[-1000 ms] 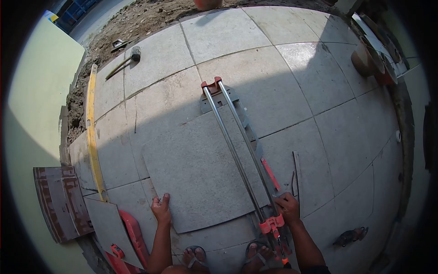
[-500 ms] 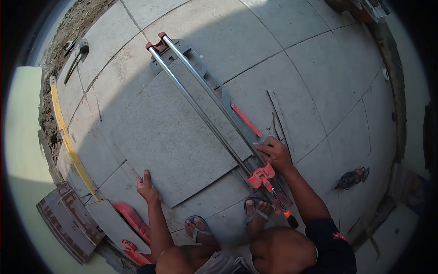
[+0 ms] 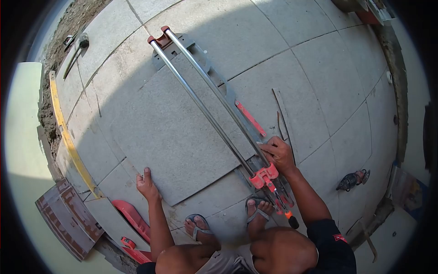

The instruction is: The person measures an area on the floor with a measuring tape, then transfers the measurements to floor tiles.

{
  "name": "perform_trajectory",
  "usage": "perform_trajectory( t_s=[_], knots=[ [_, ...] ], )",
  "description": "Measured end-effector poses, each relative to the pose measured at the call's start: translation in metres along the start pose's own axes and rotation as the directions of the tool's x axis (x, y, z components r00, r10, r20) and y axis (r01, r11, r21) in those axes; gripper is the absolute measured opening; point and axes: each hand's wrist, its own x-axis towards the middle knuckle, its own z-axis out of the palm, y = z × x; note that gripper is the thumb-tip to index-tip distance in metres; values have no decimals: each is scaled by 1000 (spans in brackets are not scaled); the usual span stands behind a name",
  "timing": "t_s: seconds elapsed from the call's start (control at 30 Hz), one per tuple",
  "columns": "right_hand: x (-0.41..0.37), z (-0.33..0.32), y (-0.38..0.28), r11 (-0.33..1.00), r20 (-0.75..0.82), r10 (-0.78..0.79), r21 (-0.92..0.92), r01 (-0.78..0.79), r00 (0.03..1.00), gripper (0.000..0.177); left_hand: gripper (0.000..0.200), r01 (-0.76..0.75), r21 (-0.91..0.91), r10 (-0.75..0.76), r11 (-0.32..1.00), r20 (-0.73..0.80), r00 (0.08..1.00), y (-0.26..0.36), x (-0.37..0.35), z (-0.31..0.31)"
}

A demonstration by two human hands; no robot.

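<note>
A large grey tile (image 3: 169,132) lies on a manual tile cutter (image 3: 205,98) with two long steel rails and red end pieces. My left hand (image 3: 147,184) rests on the tile's near left corner with fingers pressed to its edge. My right hand (image 3: 280,155) is on the near end of the rails, just above the red cutting carriage (image 3: 264,176). The carriage's handle (image 3: 285,210) points back toward my sandalled feet.
A long yellow level (image 3: 68,137) lies along the paving's left edge. A hammer (image 3: 77,48) sits far left by the dirt. Thin tile offcuts (image 3: 283,116) lie right of the cutter. An angle grinder (image 3: 351,179) is at right. Red tools (image 3: 132,221) and spare tiles (image 3: 68,219) are near left.
My head tilted down and turned a second ago, bringing my knees into view. Since half a second ago both hands have stayed where they were on the tile and cutter.
</note>
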Motion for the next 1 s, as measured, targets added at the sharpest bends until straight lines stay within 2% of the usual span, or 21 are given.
perform_trajectory(
  t_s=[0.27,0.33,0.43,1.0],
  knots=[
    [2,1,-6,999,-21,-17,37,17,1000,31,21,2,-85,-3,996,-18,1000,7,-2,1],
    [1,1,-6,999,-10,33,28,-32,999,30,25,80,-99,-80,992,7,997,4,-1,-3],
    [1,1,-6,999,-5,26,29,-26,1000,30,26,100,-101,-101,990,-9,995,8,-1,0],
    [0,0,-7,1000,-12,22,14,-22,1000,30,27,65,-91,-65,994,-2,998,3,1,-3]
  ],
)
